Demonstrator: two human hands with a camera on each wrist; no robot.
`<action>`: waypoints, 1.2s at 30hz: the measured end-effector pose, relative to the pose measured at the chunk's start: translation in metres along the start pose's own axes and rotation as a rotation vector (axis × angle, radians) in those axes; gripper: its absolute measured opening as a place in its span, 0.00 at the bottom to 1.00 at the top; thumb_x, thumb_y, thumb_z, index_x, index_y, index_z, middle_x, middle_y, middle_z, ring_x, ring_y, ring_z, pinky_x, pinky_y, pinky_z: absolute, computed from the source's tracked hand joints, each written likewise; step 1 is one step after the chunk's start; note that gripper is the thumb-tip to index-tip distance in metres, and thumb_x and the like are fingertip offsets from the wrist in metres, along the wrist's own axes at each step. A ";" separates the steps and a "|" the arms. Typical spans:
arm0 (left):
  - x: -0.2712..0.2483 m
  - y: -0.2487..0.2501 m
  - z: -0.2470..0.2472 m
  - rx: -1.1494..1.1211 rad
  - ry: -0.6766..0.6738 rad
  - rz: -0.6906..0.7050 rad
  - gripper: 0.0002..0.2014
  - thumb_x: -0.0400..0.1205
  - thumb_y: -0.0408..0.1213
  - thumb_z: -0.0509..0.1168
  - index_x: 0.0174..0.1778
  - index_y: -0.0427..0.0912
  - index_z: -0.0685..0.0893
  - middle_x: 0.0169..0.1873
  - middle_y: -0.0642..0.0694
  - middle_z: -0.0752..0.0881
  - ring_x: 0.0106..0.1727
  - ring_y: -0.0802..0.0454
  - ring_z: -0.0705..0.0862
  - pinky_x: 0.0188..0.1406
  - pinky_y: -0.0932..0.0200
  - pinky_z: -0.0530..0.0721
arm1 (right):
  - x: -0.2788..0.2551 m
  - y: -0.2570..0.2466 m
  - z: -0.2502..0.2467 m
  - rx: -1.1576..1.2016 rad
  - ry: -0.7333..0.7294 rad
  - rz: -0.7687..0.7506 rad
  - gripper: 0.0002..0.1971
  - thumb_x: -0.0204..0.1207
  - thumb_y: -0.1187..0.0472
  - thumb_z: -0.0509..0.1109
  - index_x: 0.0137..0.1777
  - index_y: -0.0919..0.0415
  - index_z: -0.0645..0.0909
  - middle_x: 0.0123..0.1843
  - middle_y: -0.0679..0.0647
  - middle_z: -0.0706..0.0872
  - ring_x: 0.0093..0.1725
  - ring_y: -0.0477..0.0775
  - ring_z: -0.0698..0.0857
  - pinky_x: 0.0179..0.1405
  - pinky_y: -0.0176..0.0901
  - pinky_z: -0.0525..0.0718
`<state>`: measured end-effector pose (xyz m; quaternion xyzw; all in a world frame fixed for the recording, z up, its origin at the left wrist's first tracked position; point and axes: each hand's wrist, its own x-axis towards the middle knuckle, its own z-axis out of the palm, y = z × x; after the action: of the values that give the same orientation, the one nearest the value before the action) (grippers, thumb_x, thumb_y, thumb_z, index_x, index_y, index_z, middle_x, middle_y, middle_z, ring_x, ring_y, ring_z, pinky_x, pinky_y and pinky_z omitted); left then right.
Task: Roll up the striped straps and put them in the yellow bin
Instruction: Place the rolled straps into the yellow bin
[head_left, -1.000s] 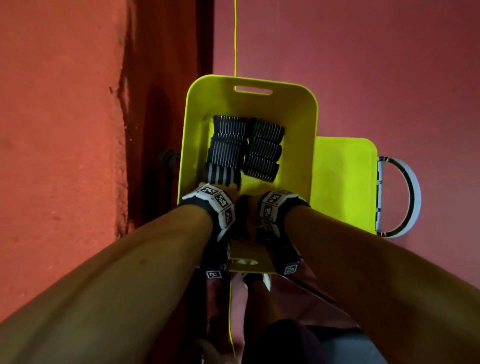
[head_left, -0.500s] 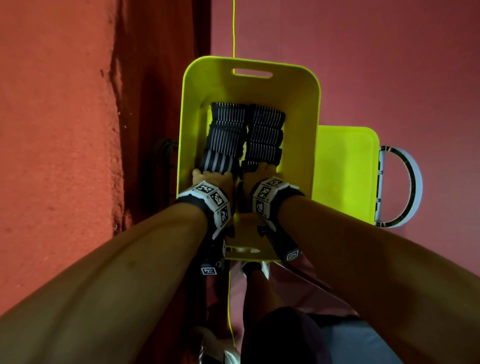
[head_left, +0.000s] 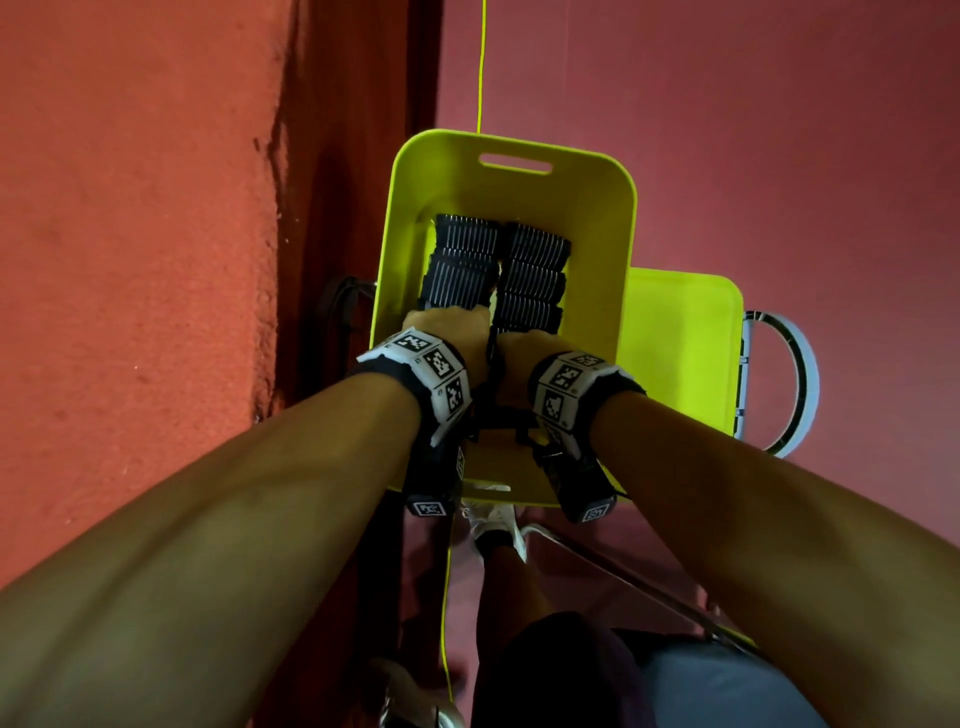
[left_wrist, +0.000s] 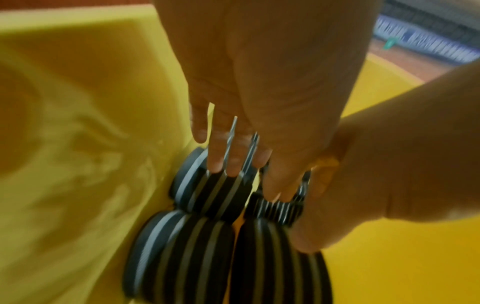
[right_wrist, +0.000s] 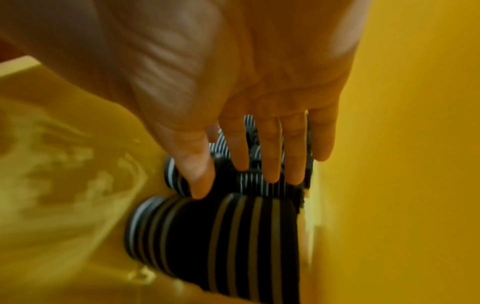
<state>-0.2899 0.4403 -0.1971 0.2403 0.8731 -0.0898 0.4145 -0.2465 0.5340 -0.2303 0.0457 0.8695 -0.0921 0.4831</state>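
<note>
The yellow bin (head_left: 597, 234) holds several rolled black-and-white striped straps in two rows, a left row (head_left: 462, 265) and a right row (head_left: 532, 280). Both of my hands reach into the bin's near end. My left hand (head_left: 449, 332) lies on the nearest rolls of the left row, its fingers (left_wrist: 215, 156) straight and pressing on a roll (left_wrist: 215, 197). My right hand (head_left: 524, 351) rests beside it with spread, straight fingers (right_wrist: 270, 164) on the rolls of the right row (right_wrist: 233, 236). Neither hand grips anything.
A yellow lid (head_left: 675, 353) with a white ring handle (head_left: 800, 379) lies just right of the bin. An orange-red wall (head_left: 130, 260) runs close along the left, with a dark strap or cable (head_left: 343, 306) in the gap. My shoe (head_left: 493, 519) is behind the bin.
Both hands have moved forward into the bin. The wide-striped roll under my left hand now sits against the left row and the hand covers it.
</note>
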 end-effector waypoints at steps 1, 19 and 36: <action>-0.002 0.000 -0.003 -0.026 0.017 0.014 0.19 0.82 0.44 0.66 0.65 0.40 0.73 0.55 0.41 0.85 0.56 0.38 0.85 0.45 0.49 0.76 | -0.002 -0.001 -0.002 0.017 0.009 -0.004 0.17 0.78 0.52 0.71 0.64 0.53 0.76 0.61 0.57 0.83 0.57 0.66 0.83 0.57 0.59 0.84; -0.235 -0.129 -0.008 -0.597 0.546 -0.143 0.13 0.79 0.46 0.65 0.57 0.47 0.78 0.56 0.45 0.86 0.57 0.41 0.85 0.49 0.52 0.80 | -0.140 -0.160 -0.067 0.057 0.421 -0.470 0.21 0.63 0.50 0.71 0.54 0.58 0.79 0.48 0.62 0.85 0.52 0.66 0.83 0.51 0.55 0.81; -0.641 -0.230 0.417 -1.060 0.631 -1.103 0.24 0.77 0.52 0.68 0.67 0.50 0.75 0.62 0.48 0.80 0.65 0.44 0.79 0.60 0.49 0.79 | -0.351 -0.563 0.265 -0.606 0.025 -1.271 0.22 0.74 0.48 0.71 0.68 0.51 0.77 0.59 0.52 0.80 0.64 0.58 0.78 0.66 0.53 0.76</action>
<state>0.2265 -0.1295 0.0176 -0.4360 0.8676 0.2149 0.1046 0.0651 -0.0677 -0.0038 -0.6067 0.7205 -0.1096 0.3174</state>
